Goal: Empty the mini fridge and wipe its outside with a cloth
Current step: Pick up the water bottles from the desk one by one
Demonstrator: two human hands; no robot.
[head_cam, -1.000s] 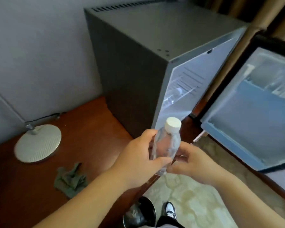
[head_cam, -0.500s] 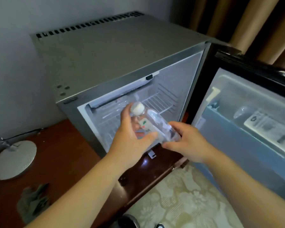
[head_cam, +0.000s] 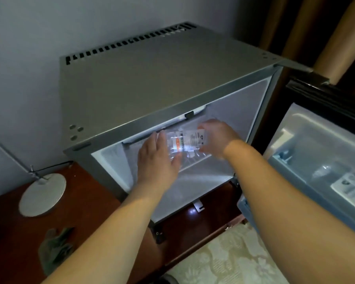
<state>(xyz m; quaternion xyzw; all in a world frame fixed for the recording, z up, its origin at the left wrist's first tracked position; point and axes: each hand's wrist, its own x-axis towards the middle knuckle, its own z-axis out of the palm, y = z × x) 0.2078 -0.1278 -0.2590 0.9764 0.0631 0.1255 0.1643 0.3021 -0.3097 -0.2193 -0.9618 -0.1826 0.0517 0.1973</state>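
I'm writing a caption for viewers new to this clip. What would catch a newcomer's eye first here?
First, the lit, open mini fridge at centre, where the right hand grips a clear labelled bottle held sideways, the left hand flat against its left side. Next, the open door at right, with another bottle in its shelf. A crumpled green cloth lies on the wooden desk, lower left.

No legible text anywhere. White label with orange band (head_cam: 193,140) on clear plastic bottle (head_cam: 172,145) inside grey metal mini fridge (head_cam: 152,89): rows of dark print and small round marks, too blurred to read. White printed label (head_cam: 349,184) in pale blue door shelf (head_cam: 291,158): likewise unreadable.
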